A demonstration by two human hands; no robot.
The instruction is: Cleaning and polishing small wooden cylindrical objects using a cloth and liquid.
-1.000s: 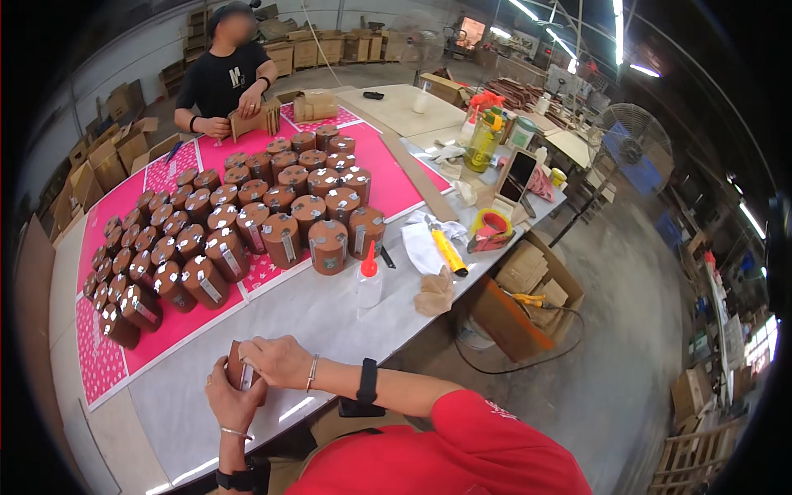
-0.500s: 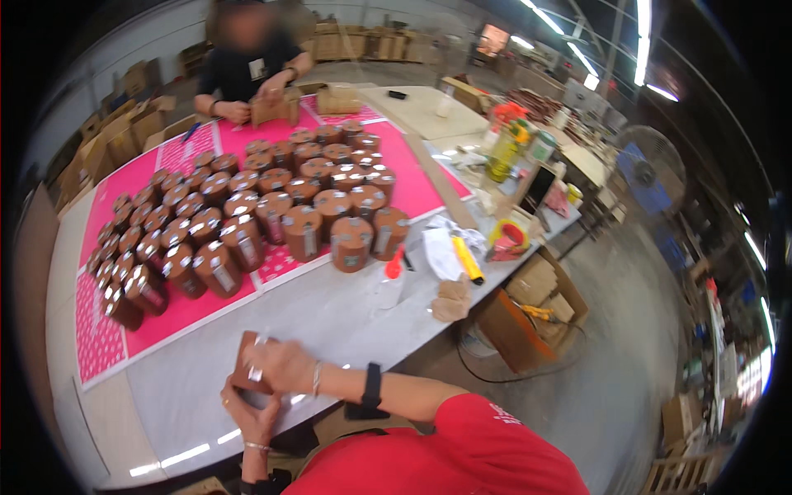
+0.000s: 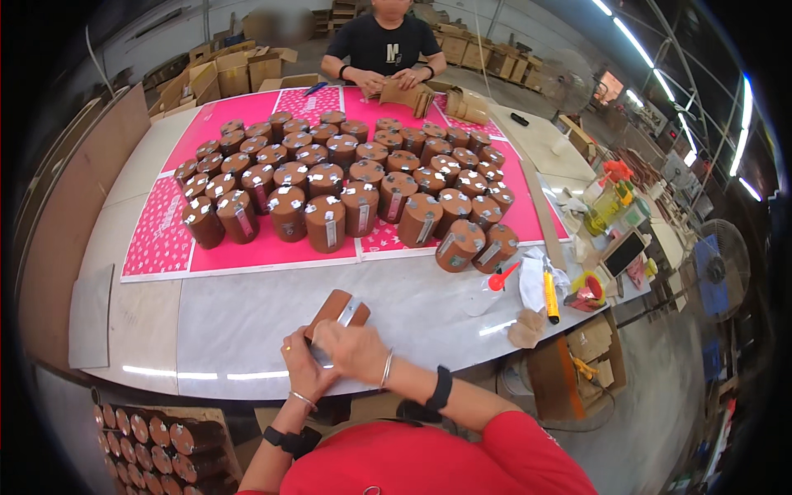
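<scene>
A brown cylinder with a silver strip along its side lies tilted over the grey near part of the table. My left hand is closed around its near left side. Over the cylinder's near end is my right hand, fingers bent and pressed together, slightly smeared. A small pale shiny patch shows under them; what they grip, if anything, is hidden. Beyond my hands, many similar brown cylinders stand upright in rows on pink printed sheets, several with silver strips and tape pieces on top.
To the right lie a clear bottle with a red nozzle, a white cloth, a yellow-handled tool and a tape roll. A cardboard box stands below. Across the table, a co-worker handles brown cardboard pieces. More cylinders are stacked lower left.
The view has swung left, so the table sits further right. The cylinder in my hands has tipped over to the right, showing its silver strip. My right hand has moved to its near end.
</scene>
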